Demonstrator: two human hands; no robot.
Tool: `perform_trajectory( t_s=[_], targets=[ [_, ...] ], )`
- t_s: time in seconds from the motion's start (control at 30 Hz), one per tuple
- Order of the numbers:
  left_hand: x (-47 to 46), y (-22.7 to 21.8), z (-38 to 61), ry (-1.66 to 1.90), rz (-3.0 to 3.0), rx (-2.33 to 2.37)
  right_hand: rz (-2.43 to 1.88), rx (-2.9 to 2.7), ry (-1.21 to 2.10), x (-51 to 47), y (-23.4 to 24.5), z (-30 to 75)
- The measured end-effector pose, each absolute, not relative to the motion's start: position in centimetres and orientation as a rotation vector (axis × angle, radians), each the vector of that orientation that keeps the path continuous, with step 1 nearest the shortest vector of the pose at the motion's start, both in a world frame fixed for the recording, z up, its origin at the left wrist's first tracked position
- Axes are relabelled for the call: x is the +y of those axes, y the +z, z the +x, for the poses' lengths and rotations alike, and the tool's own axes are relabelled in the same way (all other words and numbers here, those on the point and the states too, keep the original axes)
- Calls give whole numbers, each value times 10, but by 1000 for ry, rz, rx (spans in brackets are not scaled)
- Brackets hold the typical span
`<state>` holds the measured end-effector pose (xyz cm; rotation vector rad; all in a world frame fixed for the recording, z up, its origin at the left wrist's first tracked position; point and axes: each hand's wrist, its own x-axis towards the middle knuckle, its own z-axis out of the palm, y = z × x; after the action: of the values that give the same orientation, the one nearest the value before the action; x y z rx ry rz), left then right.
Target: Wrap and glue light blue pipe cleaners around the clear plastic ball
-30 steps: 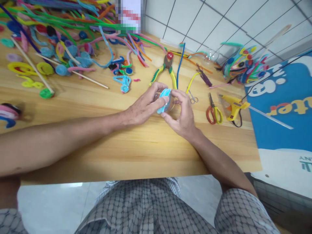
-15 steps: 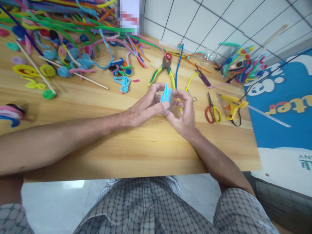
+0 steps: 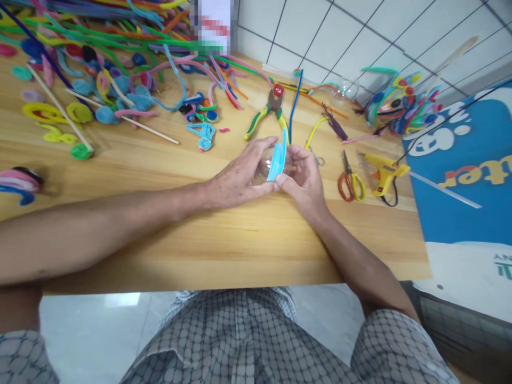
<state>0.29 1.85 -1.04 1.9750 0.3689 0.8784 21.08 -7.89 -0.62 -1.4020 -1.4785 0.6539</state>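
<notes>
My left hand (image 3: 240,178) and my right hand (image 3: 306,181) meet over the middle of the wooden table (image 3: 224,240). Together they grip a small clear round shell (image 3: 267,166) with a light blue fuzzy coil (image 3: 278,160) standing on edge between the fingertips. Both hands have fingers curled around this piece. Just beyond the hands lie pliers with yellow-green handles (image 3: 272,114) and a blue pipe cleaner (image 3: 295,104).
Many coloured pipe cleaners and coiled discs (image 3: 100,69) cover the far left of the table. Red-handled scissors (image 3: 349,180) and a yellow glue gun (image 3: 382,170) lie to the right. A finished pipe-cleaner bundle (image 3: 400,106) sits far right. A blue box (image 3: 464,176) stands beside the table.
The blue coil has turned from lying flat against the shell to standing on edge between the fingertips. Both hands stayed in the same spot.
</notes>
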Motion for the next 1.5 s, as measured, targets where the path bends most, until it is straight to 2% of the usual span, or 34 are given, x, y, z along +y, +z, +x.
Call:
perform_trajectory(
  t_s=[0.3, 0.63, 1.03, 1.27, 1.5],
  targets=[
    [19, -14, 0, 867, 2028, 397, -1371, -1422, 773, -76, -3, 213],
    [16, -4, 0, 797, 2080, 426, -1341, -1371, 711, -76, 8, 217],
    [17, 0, 0, 675, 2113, 383, -1128, -1155, 1092, -69, 18, 213],
    [20, -7, -2, 765, 2100, 339, -1266, -1072, 807, -69, 17, 223],
    [19, -12, 0, 819, 2048, 308, -1300, -1467, 439, -80, 21, 210]
  ],
)
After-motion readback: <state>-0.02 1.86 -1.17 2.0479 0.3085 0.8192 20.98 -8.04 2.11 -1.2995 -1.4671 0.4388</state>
